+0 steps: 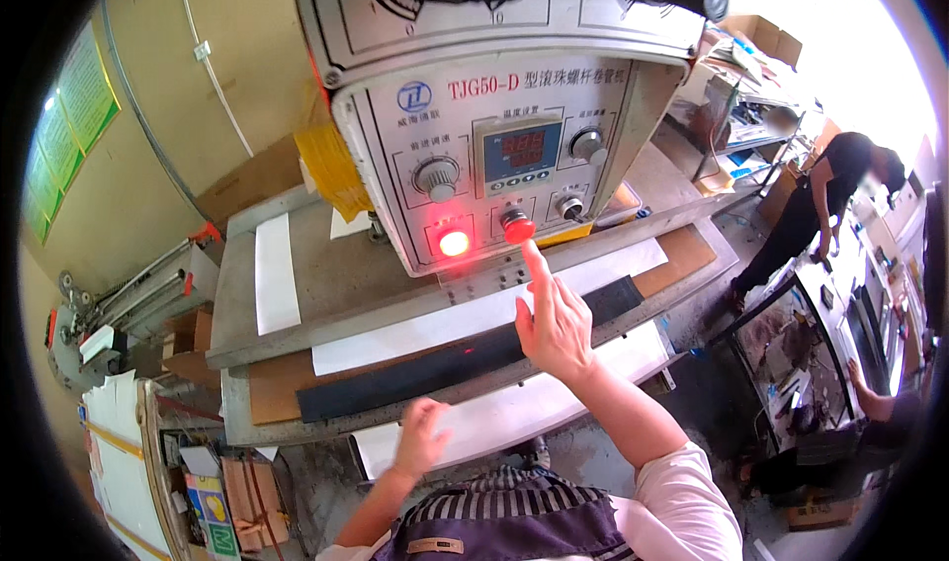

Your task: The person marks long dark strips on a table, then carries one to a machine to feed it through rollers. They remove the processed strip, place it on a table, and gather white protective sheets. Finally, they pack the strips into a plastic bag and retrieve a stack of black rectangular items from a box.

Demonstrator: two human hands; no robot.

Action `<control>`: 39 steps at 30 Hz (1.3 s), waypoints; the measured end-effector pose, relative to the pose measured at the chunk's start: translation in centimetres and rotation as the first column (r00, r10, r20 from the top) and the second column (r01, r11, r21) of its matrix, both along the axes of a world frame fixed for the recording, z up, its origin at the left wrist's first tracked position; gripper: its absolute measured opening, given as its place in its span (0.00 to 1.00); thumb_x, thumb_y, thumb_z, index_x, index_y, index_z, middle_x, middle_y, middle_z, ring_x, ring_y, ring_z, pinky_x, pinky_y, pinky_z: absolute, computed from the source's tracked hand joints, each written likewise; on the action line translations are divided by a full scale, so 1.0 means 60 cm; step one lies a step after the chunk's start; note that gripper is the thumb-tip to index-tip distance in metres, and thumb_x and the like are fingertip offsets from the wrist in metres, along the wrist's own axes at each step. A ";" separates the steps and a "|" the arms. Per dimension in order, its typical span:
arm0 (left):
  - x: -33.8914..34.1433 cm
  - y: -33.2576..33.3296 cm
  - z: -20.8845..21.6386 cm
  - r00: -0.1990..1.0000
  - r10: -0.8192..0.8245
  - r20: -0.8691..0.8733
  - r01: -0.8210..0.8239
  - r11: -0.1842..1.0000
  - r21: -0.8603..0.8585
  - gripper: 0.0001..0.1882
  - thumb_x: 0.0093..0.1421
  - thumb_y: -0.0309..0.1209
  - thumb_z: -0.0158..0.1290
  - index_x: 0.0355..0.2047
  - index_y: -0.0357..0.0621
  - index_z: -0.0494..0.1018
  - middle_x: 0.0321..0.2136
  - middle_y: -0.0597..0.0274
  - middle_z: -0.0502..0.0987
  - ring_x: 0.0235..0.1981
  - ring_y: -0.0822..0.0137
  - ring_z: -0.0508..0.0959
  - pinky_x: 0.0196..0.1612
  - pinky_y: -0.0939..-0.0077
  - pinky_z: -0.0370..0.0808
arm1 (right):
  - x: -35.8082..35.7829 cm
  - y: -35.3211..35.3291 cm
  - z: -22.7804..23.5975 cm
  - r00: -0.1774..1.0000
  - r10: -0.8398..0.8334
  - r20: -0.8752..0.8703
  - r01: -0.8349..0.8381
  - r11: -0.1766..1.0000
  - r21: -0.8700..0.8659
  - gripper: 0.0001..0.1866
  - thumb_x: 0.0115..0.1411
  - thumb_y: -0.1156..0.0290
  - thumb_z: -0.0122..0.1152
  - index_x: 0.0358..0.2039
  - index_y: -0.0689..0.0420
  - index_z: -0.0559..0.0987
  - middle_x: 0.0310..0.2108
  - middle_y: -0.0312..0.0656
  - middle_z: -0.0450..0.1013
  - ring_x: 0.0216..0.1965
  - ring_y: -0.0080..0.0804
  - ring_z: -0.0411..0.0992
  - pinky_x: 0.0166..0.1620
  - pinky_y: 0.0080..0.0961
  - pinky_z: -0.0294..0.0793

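My right hand (559, 329) reaches up to the control panel (395, 131) of a machine. Its index finger points out straight, the tip at the lower edge of a red push button (518, 228); whether it presses cannot be told. The other fingers are partly bent and hold nothing. A round red lamp (454, 243) glows left of the button. My left hand (423, 437) hovers over a long white padded ledge (514, 403), fingers loosely bent and apart, nothing in them. Between hands and machine lie a long black strip (395, 381) and a white strip (415, 334) on the bench.
Another white strip (277, 274) lies on the grey bench top (225, 294). A yellow cloth (336, 171) hangs left of the panel. Cartons (252, 502) stand at lower left. One person (830, 200) leans over a worktable (840, 334) at right; another's arm shows below.
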State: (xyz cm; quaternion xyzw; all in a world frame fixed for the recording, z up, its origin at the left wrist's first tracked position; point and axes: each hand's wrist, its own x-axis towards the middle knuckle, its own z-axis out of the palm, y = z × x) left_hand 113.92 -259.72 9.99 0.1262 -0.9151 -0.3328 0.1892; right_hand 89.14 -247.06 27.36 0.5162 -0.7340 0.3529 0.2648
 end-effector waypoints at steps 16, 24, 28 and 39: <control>0.035 0.118 0.005 0.910 -0.412 -0.053 0.415 0.907 0.069 0.10 0.57 0.28 0.53 0.40 0.42 0.75 0.35 0.55 0.76 0.36 0.55 0.78 0.38 0.68 0.76 | -0.053 0.050 0.184 0.938 -0.230 -0.260 0.196 0.969 -0.150 0.23 0.51 0.76 0.59 0.50 0.57 0.71 0.46 0.45 0.68 0.47 0.44 0.68 0.46 0.35 0.73; 0.070 0.121 0.001 0.932 -0.352 -0.084 0.360 0.928 0.099 0.08 0.58 0.26 0.52 0.37 0.36 0.75 0.33 0.54 0.76 0.35 0.55 0.77 0.39 0.68 0.75 | -0.100 0.027 0.185 0.897 -0.269 -0.352 0.255 0.963 -0.087 0.14 0.51 0.74 0.61 0.41 0.54 0.78 0.42 0.41 0.71 0.44 0.41 0.71 0.45 0.32 0.74; 0.080 0.120 -0.018 0.929 -0.365 -0.057 0.369 0.925 0.090 0.10 0.59 0.29 0.50 0.38 0.37 0.75 0.35 0.55 0.76 0.38 0.56 0.76 0.41 0.68 0.74 | -0.123 0.017 0.178 0.885 -0.253 -0.390 0.238 0.967 -0.088 0.16 0.50 0.77 0.61 0.42 0.57 0.77 0.43 0.44 0.72 0.44 0.44 0.72 0.45 0.33 0.74; 0.084 0.127 -0.026 0.964 -0.265 0.004 0.258 0.940 0.223 0.11 0.60 0.31 0.51 0.41 0.41 0.75 0.37 0.58 0.75 0.38 0.58 0.77 0.40 0.68 0.75 | -0.134 0.006 0.180 0.875 -0.279 -0.396 0.262 0.960 -0.100 0.14 0.51 0.79 0.60 0.40 0.56 0.77 0.42 0.40 0.72 0.40 0.42 0.74 0.41 0.33 0.75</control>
